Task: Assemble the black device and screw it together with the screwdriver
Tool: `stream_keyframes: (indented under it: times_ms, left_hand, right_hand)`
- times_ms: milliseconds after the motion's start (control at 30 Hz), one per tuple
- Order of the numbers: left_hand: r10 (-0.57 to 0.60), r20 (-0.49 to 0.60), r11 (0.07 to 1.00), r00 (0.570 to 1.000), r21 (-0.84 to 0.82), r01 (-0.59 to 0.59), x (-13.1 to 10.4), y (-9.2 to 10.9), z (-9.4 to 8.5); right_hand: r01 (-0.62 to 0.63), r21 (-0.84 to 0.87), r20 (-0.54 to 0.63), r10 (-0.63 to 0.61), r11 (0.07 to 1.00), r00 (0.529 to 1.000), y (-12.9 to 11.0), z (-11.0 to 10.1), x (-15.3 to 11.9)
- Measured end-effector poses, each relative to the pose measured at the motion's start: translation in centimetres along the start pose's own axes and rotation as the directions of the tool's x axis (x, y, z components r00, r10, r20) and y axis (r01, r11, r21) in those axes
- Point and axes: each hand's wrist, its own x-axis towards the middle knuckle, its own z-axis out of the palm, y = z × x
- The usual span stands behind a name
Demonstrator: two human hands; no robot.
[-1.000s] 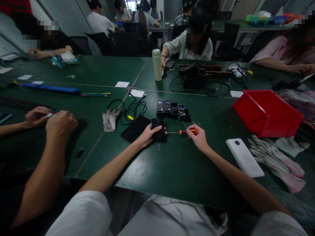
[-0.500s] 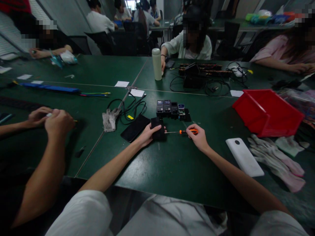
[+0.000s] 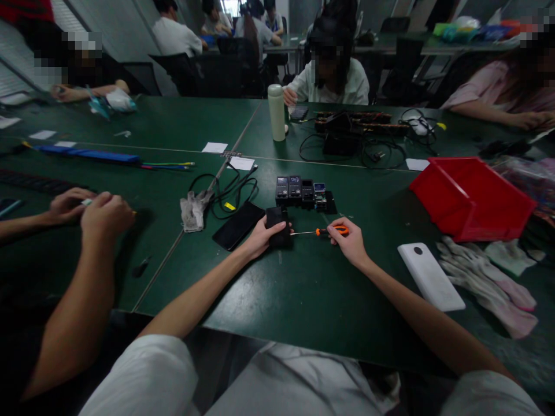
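My left hand [image 3: 261, 236] is closed around a black box-shaped device [image 3: 277, 222], its thumb lying across the front. In my right hand [image 3: 350, 242] is a screwdriver [image 3: 322, 232] with an orange and black handle, gripped between thumb and fingers. The thin shaft points left, and its tip meets the right side of the device; what it touches there is too small to make out. A row of small black modules [image 3: 295, 189], some with screens, stands just beyond. Beside my left wrist lies a black smartphone [image 3: 238, 226].
A red bin [image 3: 472, 199], a white power bank [image 3: 431, 277] and work gloves [image 3: 485, 283] lie to the right. Left are a grey glove [image 3: 193, 211], black cables [image 3: 232, 188] and a co-worker's hands [image 3: 102, 211]. A pale green bottle [image 3: 276, 112] stands ahead.
My hands, the device and the screwdriver stay almost where they were. Across the table, a person's hand has drawn back from beside the bottle. The co-worker's hands on the left shifted slightly.
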Motion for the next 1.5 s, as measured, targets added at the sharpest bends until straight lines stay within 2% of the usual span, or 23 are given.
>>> stream_keyframes:
  times_ms: [300, 667, 933, 1200, 1267, 1367, 1433, 1500]
  left_hand:
    - [0.006, -0.007, 1.000, 1.000, 0.029, -0.005, 0.01, -0.13, -0.03]
    - [0.017, -0.008, 1.000, 1.000, 0.003, -0.017, 0.06, -0.14, -0.08]
    - [0.006, 0.008, 1.000, 1.000, -0.004, -0.006, 0.16, -0.10, -0.22]
    - [-0.011, 0.003, 1.000, 1.000, 0.000, 0.011, 0.26, -0.23, -0.24]
    - [-0.013, 0.007, 1.000, 1.000, 0.001, 0.013, 0.23, -0.28, -0.24]
    - [-0.005, 0.002, 1.000, 1.000, 0.005, 0.005, 0.19, -0.28, -0.29]
    - [0.000, 0.003, 1.000, 1.000, 0.008, 0.000, 0.17, -0.23, -0.34]
    - [0.000, 0.006, 1.000, 1.000, 0.009, 0.000, 0.15, -0.18, -0.36]
  right_hand:
    - [-0.060, 0.047, 0.005, 0.060, 0.997, 0.998, -0.16, 0.07, 0.02]
    - [-0.003, 0.034, 0.056, 0.002, 0.999, 0.998, -0.35, -0.04, 0.03]
    - [0.028, 0.034, 0.023, -0.029, 0.999, 0.999, -0.32, 0.00, 0.08]
    - [0.123, 0.103, 0.023, -0.126, 0.987, 0.992, -0.32, 0.01, 0.28]
    - [0.097, 0.103, 0.023, -0.099, 0.990, 0.995, -0.27, 0.06, 0.29]
    - [-0.016, 0.112, 0.036, 0.012, 0.994, 0.999, -0.27, 0.22, 0.20]
    - [-0.074, 0.065, 0.038, 0.072, 0.995, 0.997, -0.34, 0.28, 0.11]
    - [-0.076, 0.005, 0.033, 0.075, 0.997, 0.997, -0.39, 0.24, 0.05]
